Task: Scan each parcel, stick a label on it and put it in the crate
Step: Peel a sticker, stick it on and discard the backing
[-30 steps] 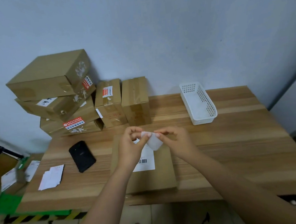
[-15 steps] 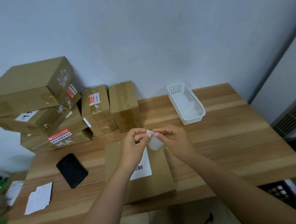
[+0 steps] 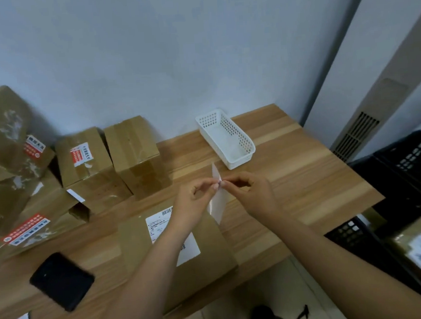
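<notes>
- Above the parcel (image 3: 145, 241) on the surface (image 3: 304, 167), the left hand (image 3: 195, 201) and right hand (image 3: 255, 192) pinch one label (image 3: 219, 204) between their fingers (image 3: 207, 187).
- Its loose flap may curl onto itself or tear if pulled unevenly.

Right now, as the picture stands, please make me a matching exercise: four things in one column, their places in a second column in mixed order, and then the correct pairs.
Things:
1. white perforated basket
2. black phone
3. white label
4. black crate

Places:
A. pinched between the left hand and the right hand
B. off the table, past its right edge
C. flat on the table, at its near left part
D. on the table's far side, close to the wall

Pairs: 1-D, 2-C, 3-A, 4-B
</notes>
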